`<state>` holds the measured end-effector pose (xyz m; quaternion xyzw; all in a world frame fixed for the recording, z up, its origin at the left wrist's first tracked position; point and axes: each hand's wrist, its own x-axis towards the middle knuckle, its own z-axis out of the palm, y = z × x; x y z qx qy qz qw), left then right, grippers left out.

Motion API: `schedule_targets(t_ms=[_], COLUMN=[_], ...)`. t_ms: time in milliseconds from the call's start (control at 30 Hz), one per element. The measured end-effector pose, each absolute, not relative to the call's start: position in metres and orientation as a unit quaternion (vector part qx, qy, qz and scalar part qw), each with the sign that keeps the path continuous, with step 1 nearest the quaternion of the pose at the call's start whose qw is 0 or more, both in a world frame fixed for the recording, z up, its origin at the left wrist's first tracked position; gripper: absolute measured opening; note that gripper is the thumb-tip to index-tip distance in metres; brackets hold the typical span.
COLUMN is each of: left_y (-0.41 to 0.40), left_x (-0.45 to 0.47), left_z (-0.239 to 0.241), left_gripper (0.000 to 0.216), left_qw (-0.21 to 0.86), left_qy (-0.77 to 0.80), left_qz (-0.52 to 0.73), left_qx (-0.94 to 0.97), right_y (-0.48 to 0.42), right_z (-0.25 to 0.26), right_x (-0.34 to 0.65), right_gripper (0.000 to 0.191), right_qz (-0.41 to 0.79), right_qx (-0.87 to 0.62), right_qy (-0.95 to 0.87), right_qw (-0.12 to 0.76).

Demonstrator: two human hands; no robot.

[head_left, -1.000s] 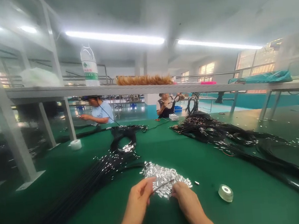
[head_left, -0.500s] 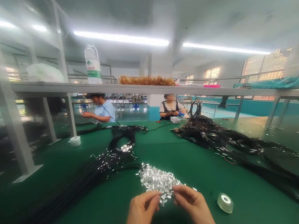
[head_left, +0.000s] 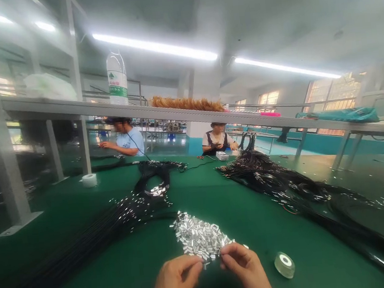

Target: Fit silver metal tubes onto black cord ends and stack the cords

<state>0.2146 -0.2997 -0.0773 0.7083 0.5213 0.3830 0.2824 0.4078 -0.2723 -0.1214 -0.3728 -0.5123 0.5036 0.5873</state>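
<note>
Metal sleeves (head_left: 199, 238) pile unmoved, hands now lower

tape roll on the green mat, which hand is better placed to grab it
Right. The right hand is the nearer one: the tape roll sits just off its outer side with bare mat between. The left hand would have to cross over the right hand and the pile of metal sleeves.

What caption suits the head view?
Two hands, left hand and right hand, pinch at a pile of metal sleeves on a green table.

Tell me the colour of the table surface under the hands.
Dark green table surface, in the head view, beneath both hands.
</note>
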Motion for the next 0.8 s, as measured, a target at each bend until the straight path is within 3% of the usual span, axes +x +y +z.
schedule_targets(t_ms=[367, 533, 600, 667, 800], left_y=[-0.303, -0.306, -0.308, -0.309, -0.304], left_x=[0.214, 0.214, 0.215, 0.216, 0.211], left_z=[-0.076, -0.078, -0.08, -0.082, -0.085], left_gripper=[0.029, 0.026, 0.026, 0.026, 0.026], left_qw=[0.281, 0.267, 0.26, 0.268, 0.331], left_qy=[0.52, 0.533, 0.527, 0.514, 0.503], left_qz=[0.381, 0.39, 0.387, 0.376, 0.372], left_qx=[0.711, 0.702, 0.711, 0.723, 0.707], right_y=[-0.273, -0.279, -0.282, -0.285, -0.285], right_z=[-0.122, -0.113, -0.107, -0.103, -0.105], right_x=[0.407, 0.406, 0.403, 0.399, 0.398], right_gripper=[0.023, 0.01, 0.005, 0.013, 0.014], right_qz=[0.487, 0.422, 0.353, 0.287, 0.3], right_qx=[-0.37, -0.384, -0.377, -0.365, -0.416], right_qy=[-0.543, -0.591, -0.656, -0.726, -0.727], right_qw=[0.576, 0.57, 0.55, 0.507, 0.458])
